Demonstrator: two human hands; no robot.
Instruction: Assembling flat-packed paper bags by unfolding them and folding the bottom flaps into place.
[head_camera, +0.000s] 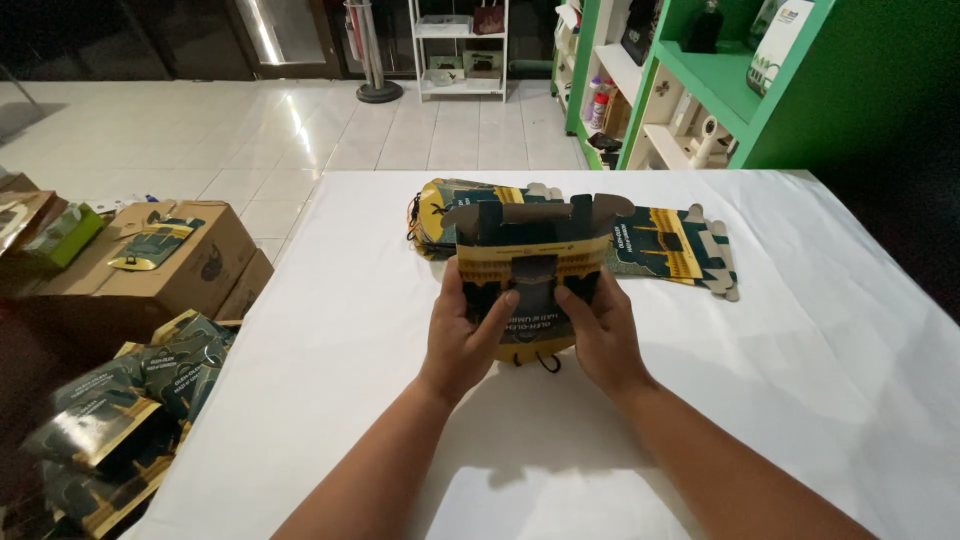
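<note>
A dark green and yellow printed cardboard box (530, 262), partly folded with its top flaps standing up, is held over the white table (800, 400). My left hand (462, 335) grips its left side with the thumb pressed on the front panel. My right hand (600, 335) grips the right side the same way. A dark cord handle hangs below the box. Behind it lie flat unfolded box blanks (675, 250) of the same print and a small stack of them (435, 215).
Brown cartons (160, 275) stand on the floor at the left, with a pile of finished printed boxes (130, 410) in front of them. Green shelving (700, 90) with bottles and packages stands at the back right. A white rack (458, 50) is far behind.
</note>
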